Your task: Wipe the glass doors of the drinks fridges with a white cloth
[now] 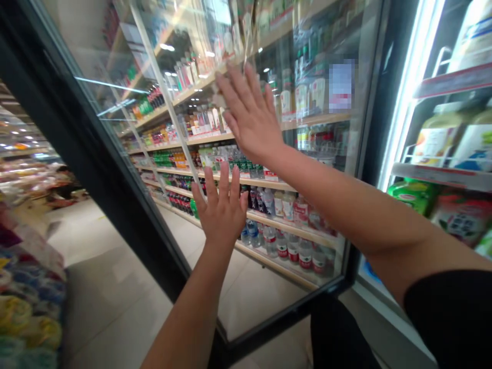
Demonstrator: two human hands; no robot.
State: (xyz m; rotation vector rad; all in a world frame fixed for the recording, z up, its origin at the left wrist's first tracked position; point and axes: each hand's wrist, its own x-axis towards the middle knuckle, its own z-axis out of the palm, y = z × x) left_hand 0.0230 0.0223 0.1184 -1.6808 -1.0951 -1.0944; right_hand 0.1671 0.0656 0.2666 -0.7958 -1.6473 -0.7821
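Note:
My left hand point(221, 207) is held up, fingers spread, in front of the lower middle of a glass door point(238, 302) with a black frame. Higher and further right, my right hand point(255, 115) has its fingers stretched out over the same glass. Both palms face the pane and seem to lie flat on it, though the contact itself is hidden. Neither hand holds anything. Rows of bottles point(294, 251) on light wooden shelves show in the glass; whether reflected or seen through it, I cannot tell. The door stands swung out from a lit cooler.
To the right, the cooler's shelf edge point(449, 177) carries bottles point(434, 133), with green packs point(413, 195) beneath. A bright light strip point(409, 92) runs up the cooler's side. At lower left are stacked packaged goods point(31, 318), blurred, beside the tiled floor point(103, 292).

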